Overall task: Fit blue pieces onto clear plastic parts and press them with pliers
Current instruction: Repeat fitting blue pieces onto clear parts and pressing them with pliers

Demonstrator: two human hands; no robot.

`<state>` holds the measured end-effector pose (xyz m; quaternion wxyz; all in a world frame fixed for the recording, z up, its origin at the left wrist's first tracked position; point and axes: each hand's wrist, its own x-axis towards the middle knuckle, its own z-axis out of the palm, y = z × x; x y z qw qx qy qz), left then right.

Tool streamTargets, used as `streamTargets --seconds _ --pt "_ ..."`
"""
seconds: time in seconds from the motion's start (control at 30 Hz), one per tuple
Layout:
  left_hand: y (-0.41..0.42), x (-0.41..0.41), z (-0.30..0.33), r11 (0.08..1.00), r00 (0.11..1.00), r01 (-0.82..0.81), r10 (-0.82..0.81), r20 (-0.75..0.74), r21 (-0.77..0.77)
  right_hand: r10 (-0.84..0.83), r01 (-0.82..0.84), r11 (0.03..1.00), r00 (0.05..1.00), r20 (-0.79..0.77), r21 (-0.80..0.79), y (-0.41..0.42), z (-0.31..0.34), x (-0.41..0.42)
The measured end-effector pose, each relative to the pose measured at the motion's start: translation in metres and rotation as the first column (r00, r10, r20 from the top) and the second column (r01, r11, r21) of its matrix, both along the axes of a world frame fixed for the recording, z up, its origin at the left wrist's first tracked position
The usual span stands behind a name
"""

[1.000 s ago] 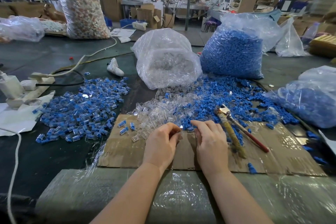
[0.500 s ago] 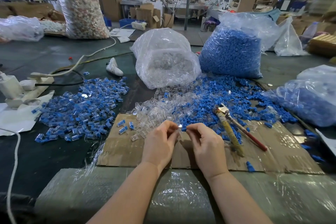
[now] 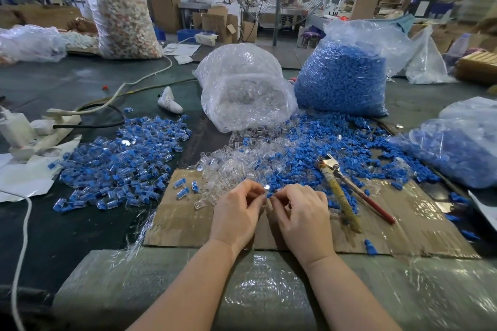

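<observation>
pliers [image 3: 347,191] right of hands; bags [image 3: 247,88] behind

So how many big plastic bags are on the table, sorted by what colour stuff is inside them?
Bags of blue pieces: 2, one tall, one at the right edge
Bags of clear parts: 1
Bags of pale orange and white bits: 1
Bags of whitish contents, far left: 1
Nearly empty clear bags: 1
Total: 6

No legible txt — labels, signs too blurred.
</observation>
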<state>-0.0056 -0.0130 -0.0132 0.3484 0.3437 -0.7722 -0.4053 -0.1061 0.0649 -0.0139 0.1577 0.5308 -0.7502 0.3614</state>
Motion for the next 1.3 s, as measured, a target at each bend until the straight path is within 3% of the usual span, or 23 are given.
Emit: streamTargets --seconds 0.13,1.3 --pt "0.0005 0.0011 -0.0002 1.000 0.999 0.020 -0.020 -0.034 0.015 -0.013 0.014 1.000 0.998 -0.060 0.008 -0.0004 -0.0003 0.0007" --pt "-0.0028 0.0001 0.0004 1.000 1.000 0.009 -0.009 -0.016 0.016 0.085 -0.085 0.996 0.996 -0.006 0.032 0.0011 0.0063 0.0006"
